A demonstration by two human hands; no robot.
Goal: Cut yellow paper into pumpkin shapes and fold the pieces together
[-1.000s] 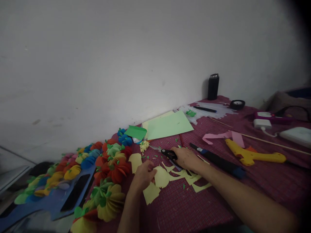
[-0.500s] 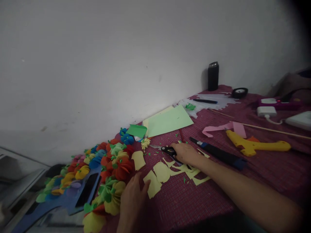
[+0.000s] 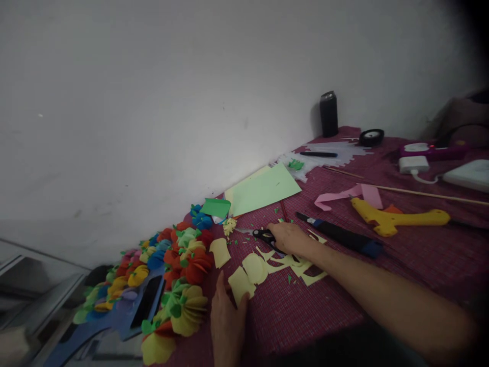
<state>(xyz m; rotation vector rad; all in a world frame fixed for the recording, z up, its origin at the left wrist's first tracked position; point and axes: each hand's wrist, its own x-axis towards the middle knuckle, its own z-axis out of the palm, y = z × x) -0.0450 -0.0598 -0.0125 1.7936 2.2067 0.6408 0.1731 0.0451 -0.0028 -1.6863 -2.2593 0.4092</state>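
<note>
My right hand [image 3: 286, 237] lies over the black handles of a pair of scissors [image 3: 263, 235]. The scissors rest low at the cloth, blades pointing left toward a small heap of pale yellow shreds [image 3: 229, 227]. My left hand [image 3: 228, 311] has its thumb and fingers apart, beside a cut yellow paper piece [image 3: 240, 284]; the thumb is at its lower edge. A rounded yellow piece [image 3: 255, 268] adjoins that one, and another yellow piece [image 3: 220, 253] lies farther left. Yellow paper offcuts [image 3: 305, 267] are spread below my right wrist.
Colourful folded-paper pumpkins [image 3: 191, 265] crowd the left. Pale green sheets [image 3: 265, 192] lie by the wall. To the right are a box cutter [image 3: 344, 236], a yellow glue gun [image 3: 401, 219], pink paper [image 3: 367, 196] and a white charger [image 3: 413, 164]. A black can [image 3: 329, 114] stands behind.
My left hand has moved right and closer to the yellow paper piece, its thumb now at the edge. My right hand stays at the scissors. The view has shifted slightly.
</note>
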